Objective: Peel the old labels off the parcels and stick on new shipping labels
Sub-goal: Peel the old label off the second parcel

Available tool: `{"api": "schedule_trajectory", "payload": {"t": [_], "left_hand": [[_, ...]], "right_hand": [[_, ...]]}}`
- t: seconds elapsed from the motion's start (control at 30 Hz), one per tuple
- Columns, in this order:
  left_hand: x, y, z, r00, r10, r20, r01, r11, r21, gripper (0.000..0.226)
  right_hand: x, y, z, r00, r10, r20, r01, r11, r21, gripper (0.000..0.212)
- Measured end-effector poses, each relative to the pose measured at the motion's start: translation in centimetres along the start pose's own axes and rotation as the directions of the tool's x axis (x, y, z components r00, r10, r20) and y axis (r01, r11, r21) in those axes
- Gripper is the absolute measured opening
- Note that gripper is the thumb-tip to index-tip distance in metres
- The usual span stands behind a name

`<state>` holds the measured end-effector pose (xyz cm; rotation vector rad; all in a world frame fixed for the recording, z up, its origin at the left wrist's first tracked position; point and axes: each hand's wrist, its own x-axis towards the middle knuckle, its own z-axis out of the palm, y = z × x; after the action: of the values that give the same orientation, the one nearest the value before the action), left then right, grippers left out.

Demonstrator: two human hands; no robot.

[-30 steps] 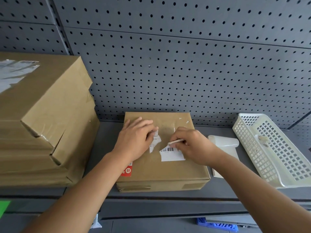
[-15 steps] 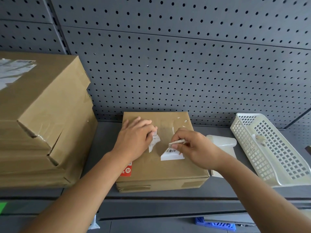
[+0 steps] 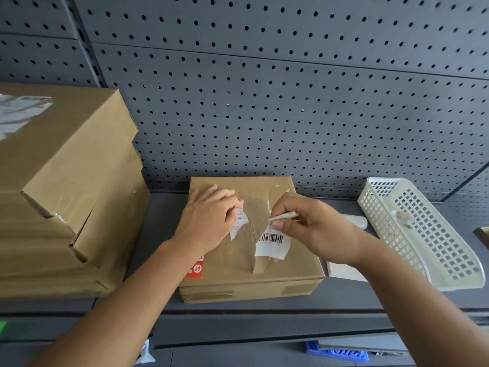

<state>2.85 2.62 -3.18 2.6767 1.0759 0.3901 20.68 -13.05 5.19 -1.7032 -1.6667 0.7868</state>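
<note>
On the grey shelf point(image 3: 158, 234), flat brown cardboard parcel point(image 3: 254, 260): my left hand point(image 3: 209, 223) presses its top, fingers together, while my right hand point(image 3: 312, 229) pinches the torn white barcode label point(image 3: 272, 242), partly lifted.

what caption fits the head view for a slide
Right hand peels a torn barcode label off a small cardboard parcel while the left hand presses it down.
</note>
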Motion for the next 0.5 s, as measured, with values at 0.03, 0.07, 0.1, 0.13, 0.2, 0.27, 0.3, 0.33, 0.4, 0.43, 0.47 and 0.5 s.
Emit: {"api": "schedule_trajectory", "payload": {"t": [0.03, 0.07, 0.1, 0.13, 0.2, 0.27, 0.3, 0.33, 0.4, 0.43, 0.47, 0.5], "left_hand": [[0.0, 0.1, 0.0, 1.0, -0.003, 0.005, 0.003, 1.0, -0.003, 0.032], [0.0, 0.1, -0.1, 1.0, -0.006, 0.006, 0.006, 1.0, -0.008, 0.032], [0.0, 0.1, -0.1, 1.0, -0.005, 0.004, 0.005, 1.0, -0.012, 0.032], [0.0, 0.1, -0.1, 1.0, -0.001, -0.001, 0.001, 1.0, -0.012, 0.032], [0.0, 0.0, -0.1, 1.0, 0.006, -0.016, -0.006, 1.0, -0.014, 0.03], [0.0, 0.1, -0.1, 1.0, 0.01, -0.026, -0.01, 1.0, -0.023, 0.03], [0.0, 0.1, -0.1, 0.999, 0.011, -0.03, -0.012, 1.0, -0.024, 0.03], [-0.1, 0.1, -0.1, 0.999, 0.013, -0.03, -0.014, 1.0, -0.023, 0.03], [-0.1, 0.2, -0.2, 1.0, 0.009, -0.023, -0.01, 1.0, -0.02, 0.031], [-0.1, 0.3, -0.2, 1.0, 0.004, -0.015, -0.005, 1.0, -0.016, 0.032], [0.0, 0.3, -0.2, 1.0, -0.003, -0.006, 0.003, 1.0, -0.011, 0.032], [0.0, 0.3, -0.2, 1.0, -0.009, 0.0, 0.009, 1.0, -0.005, 0.033]], "right_hand": [[-0.1, 0.1, 0.1, 1.0, 0.023, -0.01, -0.023, 1.0, 0.002, 0.009], [-0.2, 0.3, 0.2, 0.999, 0.04, -0.017, -0.04, 0.999, 0.009, 0.01], [-0.4, 0.3, 0.4, 0.998, 0.053, -0.025, -0.052, 0.998, 0.027, 0.01], [-0.5, 0.3, 0.5, 0.998, 0.059, -0.038, -0.057, 0.997, 0.049, 0.01], [-0.6, -0.1, 0.7, 0.997, 0.049, -0.067, -0.043, 0.995, 0.088, 0.012], [-0.5, -0.6, 0.9, 0.995, 0.043, -0.094, -0.035, 0.995, 0.091, 0.012], [-0.5, -0.7, 1.0, 0.994, 0.049, -0.102, -0.039, 0.995, 0.096, 0.012], [-0.4, -0.7, 1.1, 0.992, 0.06, -0.109, -0.048, 0.993, 0.111, 0.012], [-0.3, -0.9, 1.5, 0.988, 0.091, -0.125, -0.068, 0.982, 0.176, 0.013], [-0.2, -1.0, 1.7, 0.985, 0.113, -0.128, -0.082, 0.971, 0.226, 0.013], [-0.1, -1.1, 2.0, 0.981, 0.144, -0.128, -0.104, 0.955, 0.279, 0.014], [0.1, -1.2, 2.3, 0.975, 0.184, -0.129, -0.133, 0.936, 0.327, 0.016]]}}
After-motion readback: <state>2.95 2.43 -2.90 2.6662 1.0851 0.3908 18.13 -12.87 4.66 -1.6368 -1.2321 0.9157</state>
